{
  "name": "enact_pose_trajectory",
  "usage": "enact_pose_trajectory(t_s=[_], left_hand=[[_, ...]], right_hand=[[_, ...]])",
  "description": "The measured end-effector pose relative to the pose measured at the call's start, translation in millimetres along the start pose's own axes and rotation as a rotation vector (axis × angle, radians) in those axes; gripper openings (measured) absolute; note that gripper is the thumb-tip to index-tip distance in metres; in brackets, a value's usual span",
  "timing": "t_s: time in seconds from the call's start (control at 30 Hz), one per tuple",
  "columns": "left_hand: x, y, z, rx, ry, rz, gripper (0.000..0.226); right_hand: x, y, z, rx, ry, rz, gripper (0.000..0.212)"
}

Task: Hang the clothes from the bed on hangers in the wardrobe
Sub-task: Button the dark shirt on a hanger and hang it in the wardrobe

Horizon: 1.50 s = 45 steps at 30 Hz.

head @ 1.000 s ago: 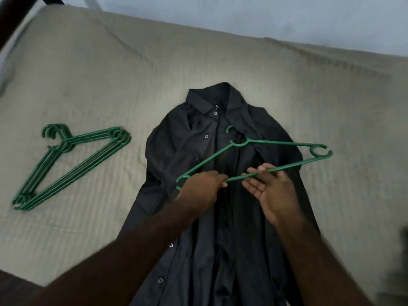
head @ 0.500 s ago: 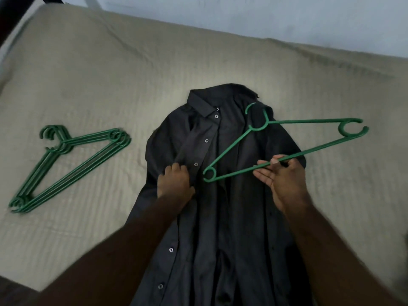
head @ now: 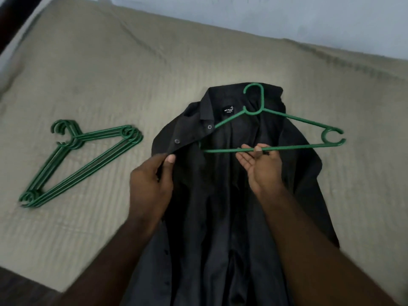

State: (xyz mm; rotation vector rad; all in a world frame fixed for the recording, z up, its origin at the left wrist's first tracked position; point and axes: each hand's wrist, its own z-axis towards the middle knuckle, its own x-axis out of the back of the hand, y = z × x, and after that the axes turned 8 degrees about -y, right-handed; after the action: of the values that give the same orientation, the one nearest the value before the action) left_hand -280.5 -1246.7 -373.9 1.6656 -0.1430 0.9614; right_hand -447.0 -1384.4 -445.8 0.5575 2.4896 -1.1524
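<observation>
A black button-up shirt (head: 220, 195) lies face up on the beige bed (head: 110, 62), collar towards the wall. My left hand (head: 152, 184) pinches the shirt's left front edge and holds it lifted open, so the neck label shows. My right hand (head: 260, 164) holds the bottom bar of a green plastic hanger (head: 293, 122) between thumb and fingers. The hanger hovers over the collar, its hook pointing at the wall and its left end tucked under the lifted shirt front.
A stack of several green hangers (head: 77, 160) lies on the bed to the left of the shirt. A pale wall (head: 287, 18) runs behind the bed. Dark floor (head: 17, 288) shows at the lower left corner.
My left hand let go of the hanger, took the shirt's left front edge and lifted it open. My right hand turned the hanger hook-up and slid its left end under that edge.
</observation>
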Motion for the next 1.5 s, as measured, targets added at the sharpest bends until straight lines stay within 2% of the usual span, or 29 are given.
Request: enact_pose_trajectory(t_s=[0.07, 0.13, 0.17, 0.23, 0.27, 0.33, 0.37, 0.4, 0.47, 0.5, 0.53, 0.6, 0.7, 0.8, 0.97, 1.03, 1.1, 1.17, 1.23, 1.33, 1.43, 1.5], left_hand=[[-9, 13, 4, -0.091, -0.138, -0.08, 0.018], [-20, 13, 2, -0.073, -0.241, -0.172, 0.023], [-23, 6, -3, -0.008, -0.228, -0.228, 0.026], [-22, -20, -25, 0.189, -0.101, -0.228, 0.037], [-19, -38, -38, 0.304, -0.061, -0.144, 0.052], [-12, -75, -77, 0.574, -0.138, 0.052, 0.089], [-10, -89, -97, 0.672, -0.207, 0.103, 0.105], [-11, -99, -116, 0.724, -0.275, 0.125, 0.116], [-19, -106, -148, 0.749, -0.421, 0.223, 0.126], [-26, -103, -157, 0.74, -0.488, 0.302, 0.127], [-33, -98, -164, 0.735, -0.542, 0.357, 0.127], [-49, -83, -164, 0.716, -0.583, 0.392, 0.123], [-77, -69, -170, 0.558, -0.682, 0.372, 0.096], [-99, -59, -182, 0.472, -0.782, 0.374, 0.085], [-92, -59, -208, 0.446, -0.852, 0.42, 0.062], [-81, -63, -234, 0.418, -0.952, 0.513, 0.057], [-72, -65, -262, 0.396, -1.064, 0.631, 0.062], [-66, -61, -284, 0.469, -1.128, 0.555, 0.069], [-64, -54, -291, 0.585, -1.109, 0.397, 0.072], [-62, -36, -273, 0.709, -0.861, 0.242, 0.097], [-66, -14, -219, 0.53, -0.555, 0.384, 0.108], [-74, -1, -176, 0.332, -0.468, 0.448, 0.103]], right_hand=[[-18, 15, 5, -0.125, -0.051, -0.075, 0.012], [-25, 28, 8, -0.233, -0.09, -0.431, 0.01], [-20, 33, 10, -0.225, -0.105, -0.65, 0.014], [2, 33, 1, -0.088, -0.036, -0.951, 0.018], [16, 28, -9, 0.019, 0.02, -1.034, 0.016], [59, 14, -45, 0.245, 0.2, -1.178, 0.013], [85, 9, -64, 0.296, 0.294, -1.23, 0.018], [113, 7, -83, 0.268, 0.366, -1.253, 0.034], [158, 13, -120, -0.009, 0.427, -1.271, 0.085], [175, 23, -132, -0.149, 0.414, -1.319, 0.109], [185, 30, -148, -0.241, 0.361, -1.392, 0.123], [184, 45, -163, -0.309, 0.219, -1.465, 0.129], [169, 61, -168, -0.292, 0.013, -1.463, 0.118], [171, 73, -170, -0.257, -0.147, -1.524, 0.088], [187, 68, -192, -0.361, -0.181, -1.806, 0.083], [200, 63, -216, -0.389, -0.207, -1.882, 0.082], [215, 62, -241, -0.405, -0.22, -1.894, 0.082], [228, 62, -261, -0.447, -0.227, -1.838, 0.082], [232, 60, -269, -0.468, -0.228, -1.805, 0.083], [222, 53, -253, -0.366, -0.077, -1.7, 0.086], [202, 40, -206, -0.16, 0.087, -1.385, 0.083], [186, 27, -166, -0.062, 0.116, -1.197, 0.076]])
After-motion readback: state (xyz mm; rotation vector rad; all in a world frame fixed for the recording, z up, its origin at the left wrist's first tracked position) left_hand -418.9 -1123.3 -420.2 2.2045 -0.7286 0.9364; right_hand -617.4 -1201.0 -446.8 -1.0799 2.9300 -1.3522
